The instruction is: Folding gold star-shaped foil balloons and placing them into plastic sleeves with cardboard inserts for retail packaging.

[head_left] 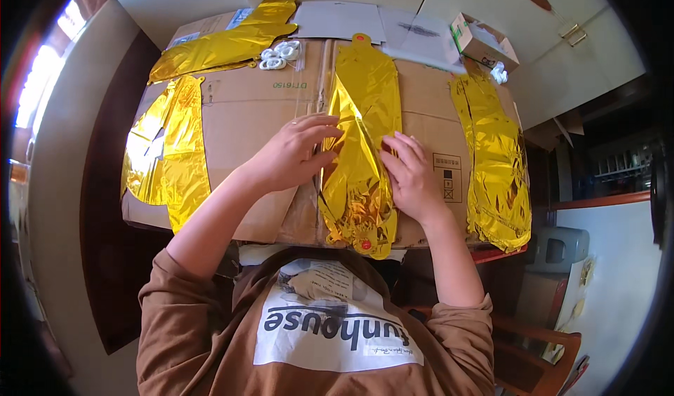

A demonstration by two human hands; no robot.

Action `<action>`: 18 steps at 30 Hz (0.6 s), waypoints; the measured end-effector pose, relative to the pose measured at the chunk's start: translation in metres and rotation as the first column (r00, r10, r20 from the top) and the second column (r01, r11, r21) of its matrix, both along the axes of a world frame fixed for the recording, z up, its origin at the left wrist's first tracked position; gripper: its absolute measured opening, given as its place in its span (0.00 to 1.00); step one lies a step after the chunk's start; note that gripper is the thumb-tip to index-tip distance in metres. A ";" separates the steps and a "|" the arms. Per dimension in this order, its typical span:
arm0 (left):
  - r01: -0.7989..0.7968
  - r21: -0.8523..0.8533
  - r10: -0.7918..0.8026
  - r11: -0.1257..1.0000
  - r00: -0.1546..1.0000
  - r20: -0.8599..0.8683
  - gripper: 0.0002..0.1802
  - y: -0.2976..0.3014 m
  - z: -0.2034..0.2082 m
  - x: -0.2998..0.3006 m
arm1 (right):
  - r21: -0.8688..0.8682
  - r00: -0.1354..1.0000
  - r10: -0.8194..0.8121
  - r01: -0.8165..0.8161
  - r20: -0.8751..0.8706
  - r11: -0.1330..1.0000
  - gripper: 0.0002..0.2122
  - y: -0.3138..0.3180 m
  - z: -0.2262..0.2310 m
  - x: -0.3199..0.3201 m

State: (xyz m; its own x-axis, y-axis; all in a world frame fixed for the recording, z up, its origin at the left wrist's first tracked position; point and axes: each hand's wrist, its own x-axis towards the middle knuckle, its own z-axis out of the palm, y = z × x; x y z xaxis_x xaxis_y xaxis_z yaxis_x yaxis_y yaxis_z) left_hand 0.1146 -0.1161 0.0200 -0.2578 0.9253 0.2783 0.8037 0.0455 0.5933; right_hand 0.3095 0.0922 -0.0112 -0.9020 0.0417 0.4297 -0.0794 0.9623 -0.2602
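Note:
A flat gold foil balloon [372, 87] lies lengthwise before me, creased down its middle and crumpled at the near end. It has a small red spot at each end. My left hand [298, 154] rests at its left edge, thumb and fingers apart, fingertips on the foil. On the opposite edge, the fingers of my right hand [411, 175] are stretched out and touch the foil. Neither hand grips it visibly. Other flat gold foil balloons lie around: one at the left [184, 143], one at the far left [217, 48], one at the right [495, 171].
A large cardboard box [260, 108] serves as the work surface. Rolls of white ribbon [281, 55] sit toward the back, beside white sheets [337, 20]. A small open box [484, 43] stands at the back right, near a small white item [499, 72]. A wooden chair [540, 350] is at the lower right.

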 end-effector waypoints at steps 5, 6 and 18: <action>0.067 -0.018 -0.069 0.998 0.974 -0.214 0.28 0.011 -0.026 -0.011 | -0.210 0.994 -0.088 0.075 -0.057 0.975 0.14 -0.001 0.011 0.008; 0.071 -0.003 -0.070 0.997 0.968 -0.243 0.29 0.012 -0.030 -0.010 | -0.228 0.993 -0.105 0.091 -0.051 0.969 0.14 -0.003 0.016 0.011; 0.062 0.030 -0.056 0.998 0.985 -0.165 0.30 0.006 -0.035 -0.010 | -0.220 0.972 -0.130 0.173 0.198 0.960 0.26 -0.047 0.049 0.018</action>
